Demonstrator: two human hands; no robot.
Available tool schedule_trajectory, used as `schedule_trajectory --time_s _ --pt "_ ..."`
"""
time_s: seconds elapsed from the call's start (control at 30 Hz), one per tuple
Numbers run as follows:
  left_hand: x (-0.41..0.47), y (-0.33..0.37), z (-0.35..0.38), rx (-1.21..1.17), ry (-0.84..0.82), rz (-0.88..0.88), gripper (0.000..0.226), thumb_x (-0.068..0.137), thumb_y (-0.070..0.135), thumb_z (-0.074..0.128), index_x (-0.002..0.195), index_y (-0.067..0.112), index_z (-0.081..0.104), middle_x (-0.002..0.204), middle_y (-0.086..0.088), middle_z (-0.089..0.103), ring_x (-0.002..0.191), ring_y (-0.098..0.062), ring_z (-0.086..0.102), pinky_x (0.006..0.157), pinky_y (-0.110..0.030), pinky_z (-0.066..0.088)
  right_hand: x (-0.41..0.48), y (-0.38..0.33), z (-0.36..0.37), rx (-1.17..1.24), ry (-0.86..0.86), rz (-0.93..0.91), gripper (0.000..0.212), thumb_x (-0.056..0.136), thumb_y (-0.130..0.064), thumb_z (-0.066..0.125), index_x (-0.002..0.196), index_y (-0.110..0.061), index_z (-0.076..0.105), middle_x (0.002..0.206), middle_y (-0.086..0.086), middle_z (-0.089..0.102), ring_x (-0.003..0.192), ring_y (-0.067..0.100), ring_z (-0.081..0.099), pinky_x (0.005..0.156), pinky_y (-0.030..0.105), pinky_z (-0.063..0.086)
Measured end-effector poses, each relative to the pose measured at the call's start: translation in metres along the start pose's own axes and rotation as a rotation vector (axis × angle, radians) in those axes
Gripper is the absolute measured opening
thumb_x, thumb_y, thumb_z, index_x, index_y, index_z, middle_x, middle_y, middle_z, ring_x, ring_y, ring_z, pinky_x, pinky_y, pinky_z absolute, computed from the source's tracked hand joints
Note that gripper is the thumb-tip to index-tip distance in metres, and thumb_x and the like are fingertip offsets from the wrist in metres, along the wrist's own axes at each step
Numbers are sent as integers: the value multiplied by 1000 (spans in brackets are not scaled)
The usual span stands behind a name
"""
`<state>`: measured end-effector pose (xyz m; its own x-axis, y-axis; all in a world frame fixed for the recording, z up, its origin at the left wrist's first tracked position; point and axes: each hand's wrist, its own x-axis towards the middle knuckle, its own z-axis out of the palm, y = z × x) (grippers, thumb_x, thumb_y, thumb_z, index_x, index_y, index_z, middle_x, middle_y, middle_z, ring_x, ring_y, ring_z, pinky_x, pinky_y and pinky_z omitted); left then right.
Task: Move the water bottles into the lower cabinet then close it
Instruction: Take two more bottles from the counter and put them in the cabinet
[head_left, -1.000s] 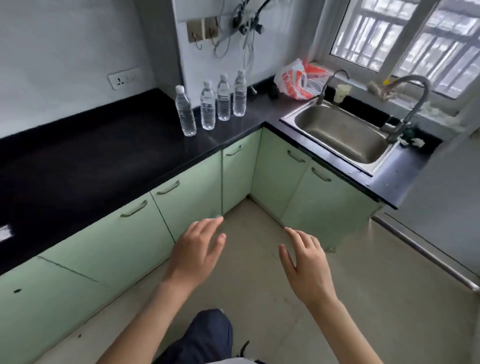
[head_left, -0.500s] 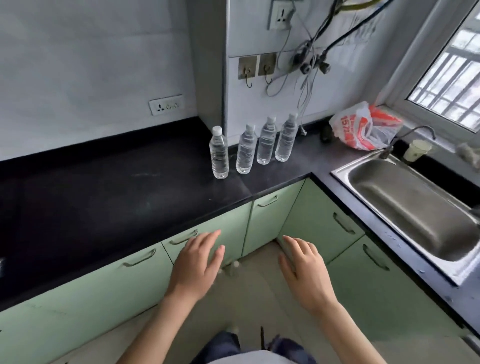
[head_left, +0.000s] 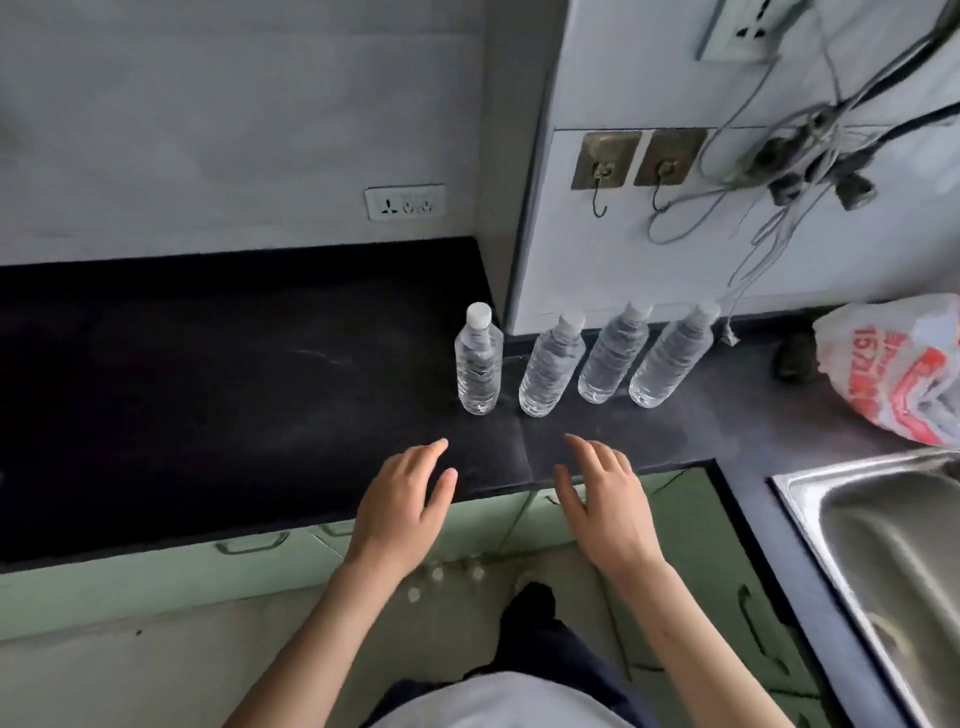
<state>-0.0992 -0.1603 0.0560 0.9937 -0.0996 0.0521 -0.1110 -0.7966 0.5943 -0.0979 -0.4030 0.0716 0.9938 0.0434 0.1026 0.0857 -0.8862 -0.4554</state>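
Several clear water bottles with white caps stand upright in a row on the black countertop (head_left: 208, 395): the leftmost bottle (head_left: 478, 364), a second bottle (head_left: 550, 369), a third bottle (head_left: 613, 358) and the rightmost bottle (head_left: 667, 361). My left hand (head_left: 402, 501) hovers over the counter's front edge, below the leftmost bottle, fingers apart and empty. My right hand (head_left: 605, 499) is beside it, also empty with fingers spread, short of the bottles. The light green lower cabinet doors (head_left: 156, 577) under the counter are shut.
A red-and-white plastic bag (head_left: 904, 364) lies on the counter at the right. A steel sink (head_left: 893, 561) fills the lower right corner. Cables (head_left: 779, 171) and two wall hooks (head_left: 602, 161) hang above the bottles. A wall socket (head_left: 405, 202) sits behind.
The view has closed in on the counter and bottles. Both hands now reach over the counter's front edge, where earlier they hung in front of the cabinet doors.
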Motion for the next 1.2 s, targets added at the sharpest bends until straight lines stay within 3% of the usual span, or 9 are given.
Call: schedule_trajectory --time_s 0.13,0.2,0.3,0.43,0.57,0.7,0.83,1.07,1.2 --pt "43 23 21 -21 48 -140 69 93 55 31 142 10 48 137 -7 58 125 -25 53 103 -35 42 54 34 0 54 -51 -50 49 96 -34 54 137 -7 52 127 10 62 115 33 57 94 39 48" --pt "66 35 25 -75 61 -215 72 94 52 46 151 12 32 151 -7 43 137 -23 41 110 -33 36 76 46 -3 182 -59 -26 66 93 -34 64 148 -11 36 142 7 51 129 27 48 100 35 44" --pt "99 43 34 -280 124 -360 102 82 43 74 156 15 10 161 -7 21 147 -19 24 117 -36 28 108 56 -3 349 -81 50 103 80 -43 77 156 -22 10 157 0 29 142 14 33 102 30 40" --pt "126 38 54 -481 185 -537 118 68 35 87 155 21 9 161 -7 21 146 -19 26 117 -42 31 137 62 19 448 -124 97 115 70 -47 84 154 -31 7 158 0 25 145 17 33 109 39 42" --pt "145 25 77 -553 178 -585 110 64 29 90 150 23 22 154 1 34 138 -12 37 113 -38 36 156 70 53 599 -146 217 105 68 -37 87 151 -26 23 154 -4 37 141 14 38 114 42 37" --pt "161 16 96 -560 208 -565 87 63 27 89 126 46 33 131 16 52 116 7 51 97 -18 42 163 74 79 657 -182 324 76 67 -27 90 128 -26 44 125 -8 61 117 8 58 101 29 45" --pt "175 15 106 -580 260 -606 81 65 25 89 120 45 32 116 15 60 100 1 56 79 1 37 167 76 90 686 -157 405 59 71 -22 87 119 -24 52 111 -10 67 105 2 63 94 23 49" --pt "172 9 101 -600 272 -620 72 63 24 88 120 40 47 107 20 67 98 -1 66 87 -28 55 164 71 80 762 -156 410 52 74 -6 83 114 -24 55 100 -17 69 92 -5 68 81 15 53" --pt "147 14 83 -580 266 -658 55 60 30 87 103 33 55 93 16 71 86 0 68 81 -37 58 150 64 64 764 -211 349 48 72 -13 86 111 -21 60 100 -12 72 93 3 69 84 29 57"
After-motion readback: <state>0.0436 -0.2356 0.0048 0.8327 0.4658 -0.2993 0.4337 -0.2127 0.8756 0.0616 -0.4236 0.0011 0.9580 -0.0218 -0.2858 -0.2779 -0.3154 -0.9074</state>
